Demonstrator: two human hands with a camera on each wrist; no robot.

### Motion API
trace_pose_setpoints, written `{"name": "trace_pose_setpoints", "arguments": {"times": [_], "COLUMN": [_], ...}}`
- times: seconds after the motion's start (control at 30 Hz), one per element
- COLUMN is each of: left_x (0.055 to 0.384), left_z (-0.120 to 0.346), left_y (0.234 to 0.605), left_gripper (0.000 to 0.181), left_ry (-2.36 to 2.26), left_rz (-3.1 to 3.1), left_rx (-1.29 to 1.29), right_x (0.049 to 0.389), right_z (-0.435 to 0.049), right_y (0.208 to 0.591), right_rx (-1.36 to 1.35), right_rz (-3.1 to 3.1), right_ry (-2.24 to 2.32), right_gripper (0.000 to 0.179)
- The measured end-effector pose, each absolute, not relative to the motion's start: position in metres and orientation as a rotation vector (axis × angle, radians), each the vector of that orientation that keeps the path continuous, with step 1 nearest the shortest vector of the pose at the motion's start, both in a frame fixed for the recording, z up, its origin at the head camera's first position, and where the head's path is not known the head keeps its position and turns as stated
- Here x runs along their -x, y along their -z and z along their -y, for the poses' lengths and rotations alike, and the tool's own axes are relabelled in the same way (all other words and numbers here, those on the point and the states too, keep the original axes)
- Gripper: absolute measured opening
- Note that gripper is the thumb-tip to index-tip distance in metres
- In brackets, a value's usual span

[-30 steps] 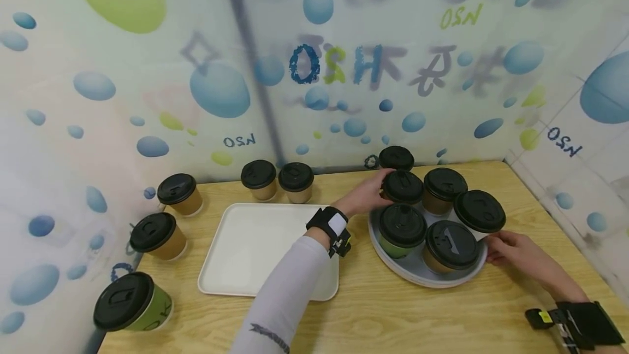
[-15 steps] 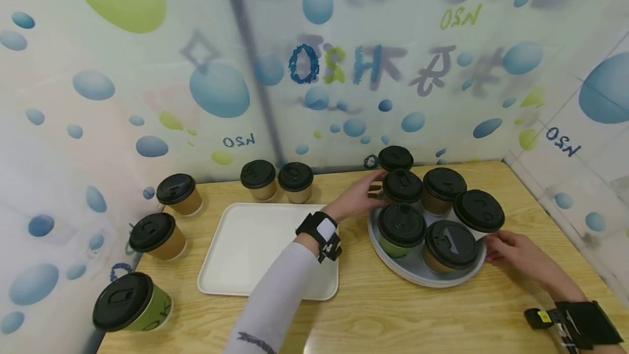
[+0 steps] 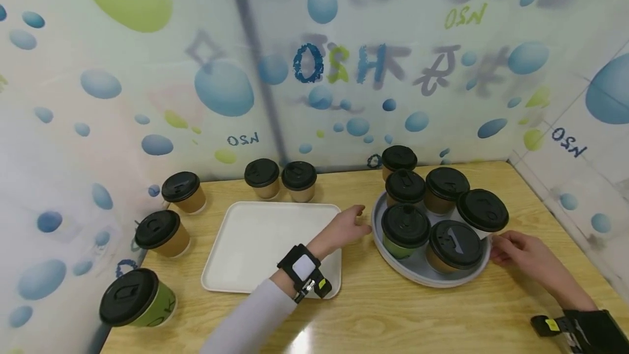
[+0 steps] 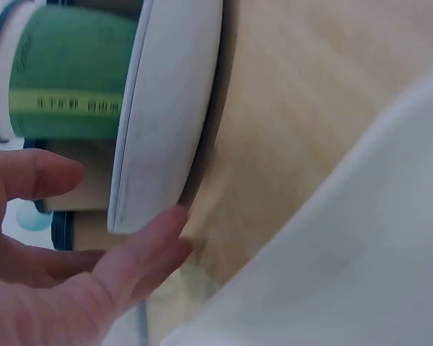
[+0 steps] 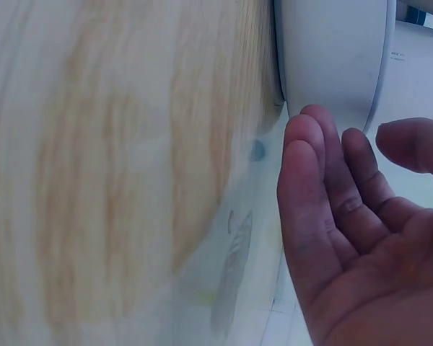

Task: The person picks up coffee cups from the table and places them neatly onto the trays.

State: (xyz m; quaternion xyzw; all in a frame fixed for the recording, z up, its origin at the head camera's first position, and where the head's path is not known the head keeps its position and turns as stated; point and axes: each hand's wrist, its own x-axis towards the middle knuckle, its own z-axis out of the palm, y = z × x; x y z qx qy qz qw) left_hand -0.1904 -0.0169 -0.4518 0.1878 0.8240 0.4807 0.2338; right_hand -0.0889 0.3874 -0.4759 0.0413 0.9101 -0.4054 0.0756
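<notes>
A round grey tray (image 3: 413, 271) holds several lidded paper coffee cups, among them a green cup (image 3: 405, 225), a brown cup (image 3: 446, 183) and a white cup (image 3: 482, 210). My left hand (image 3: 344, 227) is at the tray's left edge, its fingers loosely extended and holding nothing. In the left wrist view, thumb and fingers are spread beside the tray wall (image 4: 173, 108), below the green cup (image 4: 72, 79). On the opposite side, my right hand (image 3: 533, 258) has its fingertips at the rim. The right wrist view shows those fingers (image 5: 303, 187) fairly straight against or near the tray wall, thumb apart.
A white rectangular tray (image 3: 265, 245) lies left of the round one, under my left forearm. Lidded cups stand along the left edge, including a green cup (image 3: 140, 299), and two brown cups (image 3: 300, 179) are at the back. Another cup (image 3: 399, 157) stands behind the round tray by the wall.
My left hand has come away from the rear-left cup on the round tray and moved toward me, down to the tray's left edge. My right hand has stayed at the right rim.
</notes>
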Motion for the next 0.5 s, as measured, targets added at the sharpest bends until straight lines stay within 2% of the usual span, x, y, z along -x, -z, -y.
{"name": "trace_pose_setpoints", "arguments": {"times": [0.13,0.5], "left_x": [0.176,0.161], "left_z": [0.013,0.008], "left_y": [0.458,0.464], "left_gripper": [0.070,0.079], "left_ry": [-1.466,-1.567], "left_rz": [-2.087,-1.929], "left_rx": [-0.403,-0.447], "right_x": [0.088,0.087], "right_z": [-0.393,-0.401], "right_y": [0.475,0.477], "right_rx": [-0.129,-0.220], "right_rz": [-2.730,-2.679], "right_ry": [1.202,1.263], "right_gripper": [0.044,0.046]}}
